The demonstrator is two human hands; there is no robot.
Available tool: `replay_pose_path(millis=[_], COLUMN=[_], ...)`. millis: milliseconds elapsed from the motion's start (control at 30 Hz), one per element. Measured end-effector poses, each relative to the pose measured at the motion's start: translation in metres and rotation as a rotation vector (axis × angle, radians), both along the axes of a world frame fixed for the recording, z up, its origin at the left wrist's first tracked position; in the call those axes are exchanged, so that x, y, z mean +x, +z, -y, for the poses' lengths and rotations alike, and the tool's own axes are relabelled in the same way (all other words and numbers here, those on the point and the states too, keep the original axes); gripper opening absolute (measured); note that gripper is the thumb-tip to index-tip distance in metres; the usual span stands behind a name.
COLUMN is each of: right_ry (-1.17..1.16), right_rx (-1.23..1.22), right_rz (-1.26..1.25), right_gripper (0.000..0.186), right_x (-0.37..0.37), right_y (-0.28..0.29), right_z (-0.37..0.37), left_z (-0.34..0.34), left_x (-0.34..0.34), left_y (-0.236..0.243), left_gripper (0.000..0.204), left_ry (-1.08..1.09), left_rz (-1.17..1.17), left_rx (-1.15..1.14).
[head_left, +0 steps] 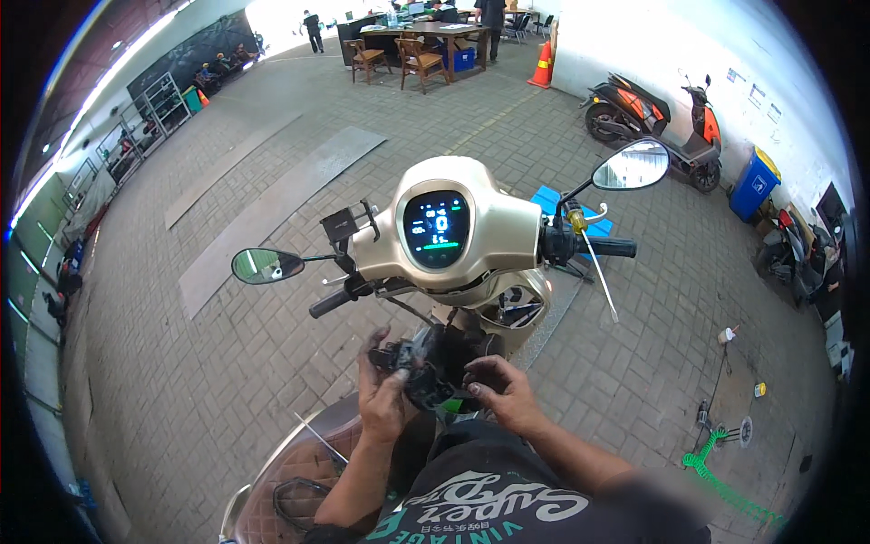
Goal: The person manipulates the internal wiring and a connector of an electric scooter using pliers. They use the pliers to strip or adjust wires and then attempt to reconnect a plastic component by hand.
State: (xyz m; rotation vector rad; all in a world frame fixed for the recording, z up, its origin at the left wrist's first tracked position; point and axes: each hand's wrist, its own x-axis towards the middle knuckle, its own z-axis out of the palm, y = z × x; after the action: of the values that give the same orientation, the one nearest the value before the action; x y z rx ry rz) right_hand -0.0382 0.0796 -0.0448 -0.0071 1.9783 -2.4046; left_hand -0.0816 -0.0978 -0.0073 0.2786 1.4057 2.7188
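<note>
Both hands are low over a gold scooter (494,218), just behind its handlebar. My left hand (382,399) is closed around a black plastic part (426,385) with a greyish area on top; its exact kind I cannot make out. Close to the right side of that part is my right hand (507,394), its fingers curved and thumb apart, with nothing visible between them. Above the hands, the scooter's round display (437,227) is lit. Below the handlebar the front panel is off on the right, exposing the inside. A thin rod-like tool (319,437) lies on the brown quilted seat (281,471).
Mirrors (267,265) stick out on both sides. A white strip (601,276) hangs by the right grip (607,247). A blue object (594,218) stands beyond the handlebar. On the right floor lie a green coiled hose (725,480) and a cup (727,335). An orange scooter (652,118) is parked behind.
</note>
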Motion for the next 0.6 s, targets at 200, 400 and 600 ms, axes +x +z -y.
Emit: replay_pose_path(millis=[200,400,600], right_ry=[-0.002,0.019,0.013], right_rx=[0.193,0.210,0.214], right_rz=[0.133,0.208,0.197], right_gripper=[0.025,0.024,0.023], right_x=[0.001,0.006,0.003], right_y=[-0.030,-0.037,-0.041], right_z=[-0.009,-0.012,-0.013], left_z=[0.007,0.013,0.017], left_x=[0.000,0.002,0.000], left_y=[-0.004,-0.017,-0.027], left_gripper=[0.049,0.041,0.033], left_ry=[0.126,0.110,0.114], left_rz=[-0.119,-0.054,-0.108], left_rx=[-0.270,-0.224,-0.215])
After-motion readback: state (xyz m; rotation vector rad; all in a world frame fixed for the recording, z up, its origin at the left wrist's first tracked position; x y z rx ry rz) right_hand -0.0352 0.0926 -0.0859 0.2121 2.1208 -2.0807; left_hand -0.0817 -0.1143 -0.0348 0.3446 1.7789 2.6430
